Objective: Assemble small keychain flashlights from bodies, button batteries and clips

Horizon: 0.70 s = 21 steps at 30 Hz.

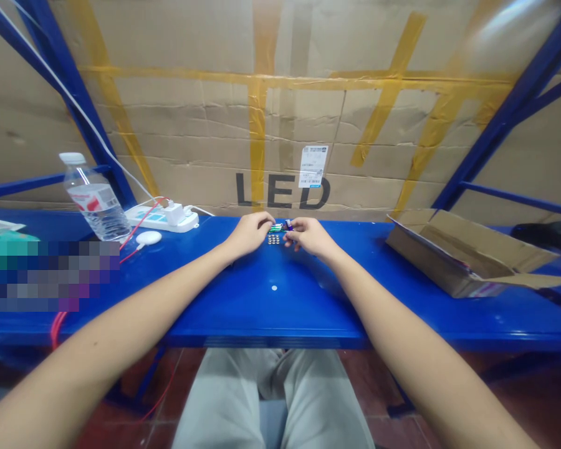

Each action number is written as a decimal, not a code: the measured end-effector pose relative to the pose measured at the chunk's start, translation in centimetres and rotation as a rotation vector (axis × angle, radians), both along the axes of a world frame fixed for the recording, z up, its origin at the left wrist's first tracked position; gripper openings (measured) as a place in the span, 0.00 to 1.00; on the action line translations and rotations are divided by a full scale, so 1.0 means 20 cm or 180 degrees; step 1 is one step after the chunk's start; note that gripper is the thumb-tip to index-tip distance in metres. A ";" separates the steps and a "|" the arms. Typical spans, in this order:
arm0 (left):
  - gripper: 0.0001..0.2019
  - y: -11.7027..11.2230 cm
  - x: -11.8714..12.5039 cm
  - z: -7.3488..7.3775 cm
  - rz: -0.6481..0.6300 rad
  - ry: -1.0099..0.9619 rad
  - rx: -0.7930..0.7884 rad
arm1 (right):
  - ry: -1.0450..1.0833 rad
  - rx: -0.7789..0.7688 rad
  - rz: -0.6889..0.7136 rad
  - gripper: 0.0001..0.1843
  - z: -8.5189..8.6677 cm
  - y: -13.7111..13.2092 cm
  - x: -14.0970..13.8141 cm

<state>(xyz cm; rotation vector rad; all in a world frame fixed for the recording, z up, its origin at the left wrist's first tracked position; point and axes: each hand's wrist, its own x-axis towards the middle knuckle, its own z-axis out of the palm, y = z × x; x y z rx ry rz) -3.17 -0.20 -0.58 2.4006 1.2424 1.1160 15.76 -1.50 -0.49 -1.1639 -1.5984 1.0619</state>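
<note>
Near the back of the blue table [271, 312], a small block of batteries [273, 239] shows several round metallic ends towards me. Green-sleeved batteries [275, 228] lie just behind and above those ends. My left hand [252, 232] is curled at their left side, its fingertips closed against them. From the right, my right hand [311, 236] pinches a small dark purple battery [288, 226] between thumb and fingers, close to the green ones. Part of this battery is hidden by the fingers.
An open cardboard box [430, 259] stands at the right. On the left are a water bottle [98, 209], a white power strip [187, 221], a round white charger [148, 238] and red cables [58, 327]. Behind the table rises a large taped carton [191, 137].
</note>
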 end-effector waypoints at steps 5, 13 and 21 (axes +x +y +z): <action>0.16 0.04 -0.03 -0.07 -0.0349 0.1766 0.0406 | 0.0299 0.0077 -0.0343 0.10 0.00 0.04 0.03; 0.12 0.01 -0.04 -0.02 -0.0348 0.2022 -0.0040 | -0.0156 0.0439 0.0225 0.09 -0.04 0.06 0.05; 0.09 0.02 -0.05 -0.02 -0.0155 0.2245 0.0050 | -0.0843 0.0764 0.0595 0.10 -0.07 0.07 0.06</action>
